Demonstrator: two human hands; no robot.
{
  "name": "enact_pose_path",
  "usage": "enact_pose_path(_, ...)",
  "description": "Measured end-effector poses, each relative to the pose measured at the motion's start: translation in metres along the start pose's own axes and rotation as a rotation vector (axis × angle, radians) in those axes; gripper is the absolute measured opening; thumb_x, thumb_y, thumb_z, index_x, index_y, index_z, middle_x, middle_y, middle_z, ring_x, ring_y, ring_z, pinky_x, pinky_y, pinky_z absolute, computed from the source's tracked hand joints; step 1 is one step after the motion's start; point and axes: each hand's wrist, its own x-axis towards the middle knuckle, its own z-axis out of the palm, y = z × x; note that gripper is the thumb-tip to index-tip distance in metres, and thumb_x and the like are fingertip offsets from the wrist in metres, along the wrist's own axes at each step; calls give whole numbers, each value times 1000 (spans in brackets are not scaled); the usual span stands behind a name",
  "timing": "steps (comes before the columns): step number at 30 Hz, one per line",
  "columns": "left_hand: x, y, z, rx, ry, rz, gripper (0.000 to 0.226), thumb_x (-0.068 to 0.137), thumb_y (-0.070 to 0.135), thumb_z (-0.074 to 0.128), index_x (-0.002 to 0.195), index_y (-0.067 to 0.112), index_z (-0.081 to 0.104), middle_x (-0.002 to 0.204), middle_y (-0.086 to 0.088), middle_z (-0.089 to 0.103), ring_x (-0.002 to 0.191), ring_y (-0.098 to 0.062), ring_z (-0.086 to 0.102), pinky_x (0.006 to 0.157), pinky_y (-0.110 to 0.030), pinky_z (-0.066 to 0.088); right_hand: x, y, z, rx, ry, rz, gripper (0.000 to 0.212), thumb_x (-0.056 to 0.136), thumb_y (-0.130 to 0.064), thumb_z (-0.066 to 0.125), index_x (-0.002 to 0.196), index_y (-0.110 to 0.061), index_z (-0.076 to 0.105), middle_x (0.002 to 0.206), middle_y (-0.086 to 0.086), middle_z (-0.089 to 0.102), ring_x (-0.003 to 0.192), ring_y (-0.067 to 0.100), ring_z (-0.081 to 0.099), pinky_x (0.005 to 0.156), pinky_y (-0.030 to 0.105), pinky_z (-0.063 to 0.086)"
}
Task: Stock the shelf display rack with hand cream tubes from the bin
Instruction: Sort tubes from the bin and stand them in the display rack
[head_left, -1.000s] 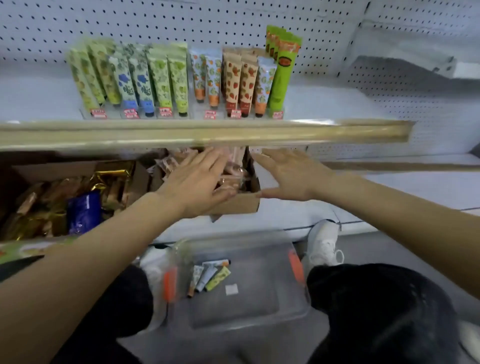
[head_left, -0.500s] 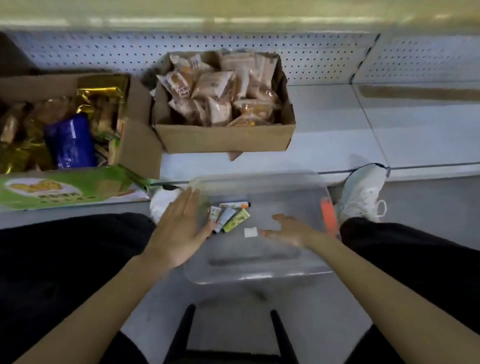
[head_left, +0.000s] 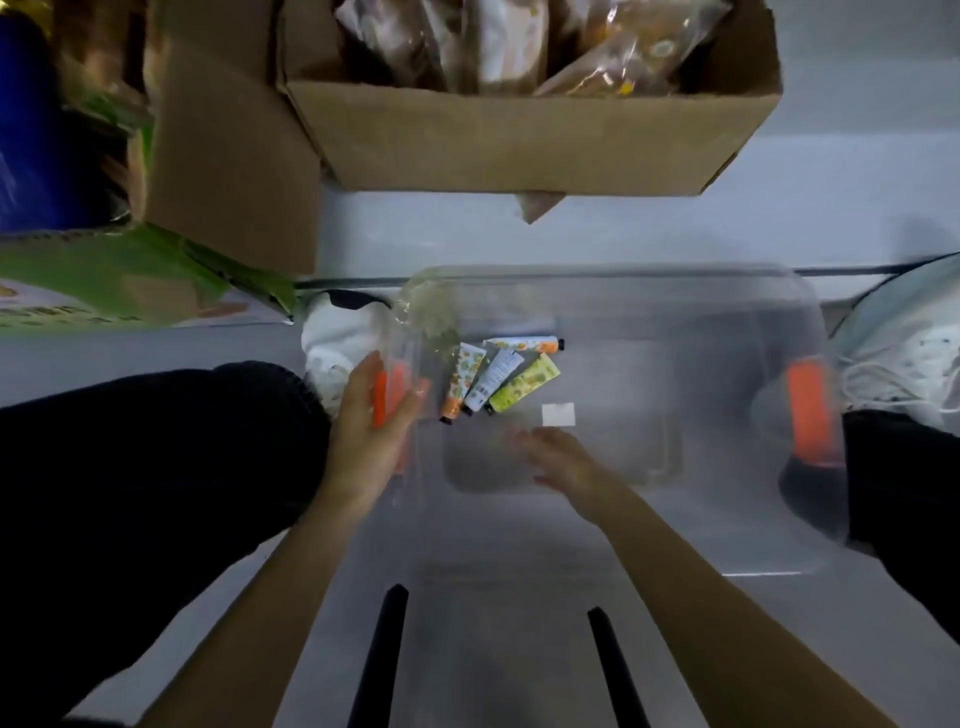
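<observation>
grey floor (head_left: 493, 649) carried the clear bin (head_left: 675, 291); four tubes (head_left: 498, 376) lay inside, just beyond both hands. left hand (head_left: 371, 431) lay flat on its wall, right hand (head_left: 558, 460) hovered spread, empty. pickup step, likely: next, pinch one tube.

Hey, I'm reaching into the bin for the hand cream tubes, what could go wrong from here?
The four tubes lie fanned and touching, so your right hand may drag neighbours or drop one. The cardboard box seems to overhang the shelf edge above the bin; rising hands could knock it.
</observation>
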Motion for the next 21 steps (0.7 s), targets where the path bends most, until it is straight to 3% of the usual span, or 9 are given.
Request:
enact_pose_path(3, 12, -7, 1, 15, -15, -16, 51, 92, 29, 60, 140, 17, 46, 135, 4, 55, 123, -11, 52, 106, -35, 42, 23, 2, 6, 179, 23, 26, 25, 91, -31, 61, 105, -11, 57, 103, 4, 57, 92, 17, 55, 88, 34, 45)
enact_pose_path(5, 19, -7, 3, -11, -12, -43, 53, 90, 34, 63, 139, 22, 47, 133, 2, 58, 122, -14, 54, 105, -40, 44, 34, 2, 9, 283, 43, 42, 25, 90, -30, 61, 105, -12, 54, 94, 1, 55, 84, 13, 54, 91, 35, 45)
enact_pose_path(8, 28, -3, 8, -38, -17, -36, 53, 84, 37, 69, 133, 23, 53, 121, 7, 65, 114, -8, 59, 97, -27, 48, 49, 2, 8, 384, 72, 37, 33, 89, -34, 63, 113, -13, 54, 102, 2, 54, 93, 15, 54, 90, 33, 45)
enact_pose_path(12, 33, -3, 16, -123, 39, -39, 33, 90, 24, 64, 123, 18, 60, 97, 15, 65, 81, 14, 61, 68, -4, 45, 70, 1, 7, 479, 139, -6, 30, 89, -33, 64, 107, -10, 61, 106, 5, 60, 104, 20, 56, 89, 31, 47)
enact_pose_path(16, 31, -6, 20, -204, 79, -58, 30, 91, 25, 62, 119, 13, 61, 94, 11, 65, 77, 11, 61, 66, -7, 46, 83, -9, 17, 596, 162, -38, 17, 90, -26, 64, 87, -9, 62, 91, 7, 67, 90, 19, 65, 81, 26, 52)
enact_pose_path(21, 31, -6, 19, -262, 60, -84, 33, 87, 30, 64, 118, 19, 63, 97, 11, 69, 85, 6, 65, 70, -12, 49, 93, -10, 24, 618, 171, -86, 22, 90, -24, 64, 98, -4, 64, 91, 10, 69, 87, 20, 67, 80, 27, 55)
